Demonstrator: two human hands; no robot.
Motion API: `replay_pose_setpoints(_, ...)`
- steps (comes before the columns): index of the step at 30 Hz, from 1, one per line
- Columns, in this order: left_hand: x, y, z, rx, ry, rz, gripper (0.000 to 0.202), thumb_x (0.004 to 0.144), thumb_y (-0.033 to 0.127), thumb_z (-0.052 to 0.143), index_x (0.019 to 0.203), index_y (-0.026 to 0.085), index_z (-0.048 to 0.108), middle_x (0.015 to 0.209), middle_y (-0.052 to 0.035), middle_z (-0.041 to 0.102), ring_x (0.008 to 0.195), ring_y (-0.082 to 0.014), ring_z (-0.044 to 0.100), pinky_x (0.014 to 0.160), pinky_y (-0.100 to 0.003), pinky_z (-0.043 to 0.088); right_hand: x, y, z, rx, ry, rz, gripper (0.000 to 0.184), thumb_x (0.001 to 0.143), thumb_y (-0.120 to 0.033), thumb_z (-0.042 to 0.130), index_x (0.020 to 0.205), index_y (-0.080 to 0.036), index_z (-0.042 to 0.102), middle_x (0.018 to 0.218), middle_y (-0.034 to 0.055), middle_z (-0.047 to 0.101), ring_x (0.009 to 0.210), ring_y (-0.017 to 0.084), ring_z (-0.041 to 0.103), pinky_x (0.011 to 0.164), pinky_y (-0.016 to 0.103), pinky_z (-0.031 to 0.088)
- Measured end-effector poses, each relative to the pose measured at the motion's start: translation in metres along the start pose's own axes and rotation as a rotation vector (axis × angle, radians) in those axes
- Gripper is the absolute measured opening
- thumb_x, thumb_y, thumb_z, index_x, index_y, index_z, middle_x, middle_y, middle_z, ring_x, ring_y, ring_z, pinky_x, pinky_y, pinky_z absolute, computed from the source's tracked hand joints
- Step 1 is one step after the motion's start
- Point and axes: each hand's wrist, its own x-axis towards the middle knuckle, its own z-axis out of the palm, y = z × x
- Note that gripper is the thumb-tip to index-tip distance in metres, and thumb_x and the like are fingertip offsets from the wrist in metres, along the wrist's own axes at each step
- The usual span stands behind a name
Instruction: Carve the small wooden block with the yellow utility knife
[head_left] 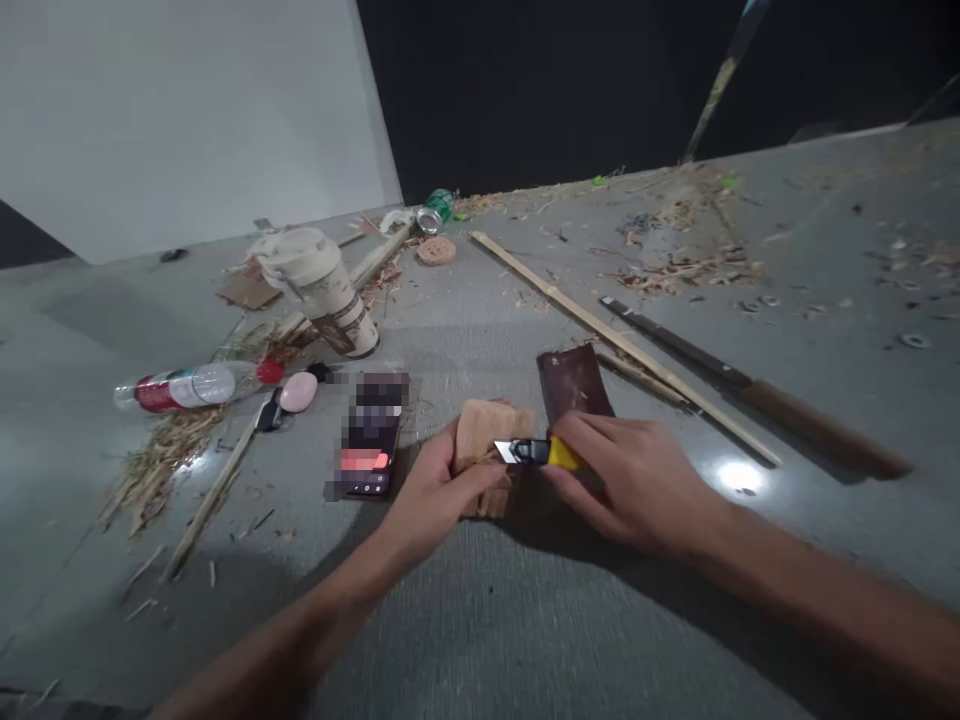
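Observation:
My left hand [439, 475] is closed around a block of light wood [484, 430], its thumb lying across the front. Fingers of my right hand [619, 470] wrap the yellow handle of a utility knife [531, 452]. The blade points left and its tip meets the wood close to my left thumb. Just behind my right hand lies a dark red-brown sheet [574, 380], perhaps sandpaper. A phone [371, 440] with a lit screen rests on the floor left of the block.
A tilted paper cup [319, 285], a plastic bottle [195, 388] and wood shavings [169, 460] lie to the left. Rightward are a long wooden strip [570, 308] and a long-bladed knife [757, 390]. A green can [435, 212] lies at the back.

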Motion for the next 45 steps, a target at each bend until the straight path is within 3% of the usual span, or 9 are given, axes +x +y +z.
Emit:
replay_pose_setpoints(3, 0.000, -0.007, -0.001, -0.057, -0.020, -0.071, 0.054, 0.082, 0.029, 0.081, 0.134, 0.022, 0.067, 0.111, -0.0067, 0.073, 0.095, -0.0204, 0.070, 0.084, -0.031, 0.056, -0.001, -0.003, 0.000, -0.015, 0.003, -0.024, 0.025, 0.106, -0.039, 0.046, 0.091, -0.020, 0.053, 0.076, 0.0014, 0.060, 0.065, 0.017, 0.058, 0.060, 0.031, 0.033)
replay_pose_setpoints(6, -0.001, -0.013, -0.002, -0.066, -0.033, -0.105, 0.048, 0.079, 0.035, 0.086, 0.121, 0.018, 0.071, 0.099, -0.0061, 0.072, 0.083, -0.0184, 0.068, 0.076, -0.030, 0.056, 0.000, -0.004, -0.001, -0.013, 0.003, -0.046, 0.025, 0.107, -0.038, 0.046, 0.091, -0.020, 0.054, 0.077, 0.0020, 0.061, 0.065, 0.016, 0.058, 0.061, 0.031, 0.034)
replay_pose_setpoints(14, -0.002, -0.006, 0.001, -0.045, 0.006, -0.105, 0.039, 0.075, 0.039, 0.089, 0.103, 0.017, 0.074, 0.092, -0.0049, 0.071, 0.077, -0.0164, 0.067, 0.070, -0.027, 0.056, 0.002, -0.005, -0.002, -0.023, 0.031, -0.078, 0.027, 0.107, -0.037, 0.046, 0.088, -0.020, 0.056, 0.076, 0.0031, 0.063, 0.064, 0.016, 0.056, 0.059, 0.032, 0.033)
replay_pose_setpoints(25, -0.002, -0.008, 0.012, 0.131, 0.230, -0.071, 0.037, 0.074, 0.047, 0.089, 0.087, 0.017, 0.073, 0.082, -0.0039, 0.071, 0.072, -0.0175, 0.067, 0.062, -0.026, 0.055, 0.000, -0.012, 0.000, -0.141, 0.079, -0.053, 0.032, 0.109, -0.037, 0.043, 0.088, -0.019, 0.057, 0.074, 0.0036, 0.063, 0.064, 0.018, 0.060, 0.061, 0.035, 0.034)
replay_pose_setpoints(34, -0.008, -0.018, 0.023, -0.113, 0.308, -0.072, 0.037, 0.072, 0.046, 0.093, 0.086, 0.018, 0.074, 0.081, -0.0021, 0.070, 0.073, -0.0171, 0.068, 0.070, -0.029, 0.060, 0.001, -0.023, 0.004, -0.092, 0.164, -0.011, 0.033, 0.109, -0.035, 0.044, 0.084, -0.020, 0.058, 0.070, 0.0034, 0.063, 0.059, 0.017, 0.057, 0.057, 0.035, 0.032)
replay_pose_setpoints(45, -0.009, -0.019, 0.031, -0.219, 0.341, -0.049, 0.033, 0.073, 0.043, 0.092, 0.087, 0.018, 0.077, 0.085, -0.0028, 0.072, 0.078, -0.0164, 0.068, 0.076, -0.028, 0.061, 0.001, -0.029, 0.008, -0.092, 0.176, 0.026, 0.034, 0.111, -0.036, 0.041, 0.083, -0.021, 0.054, 0.068, 0.0015, 0.062, 0.057, 0.015, 0.055, 0.055, 0.033, 0.033)
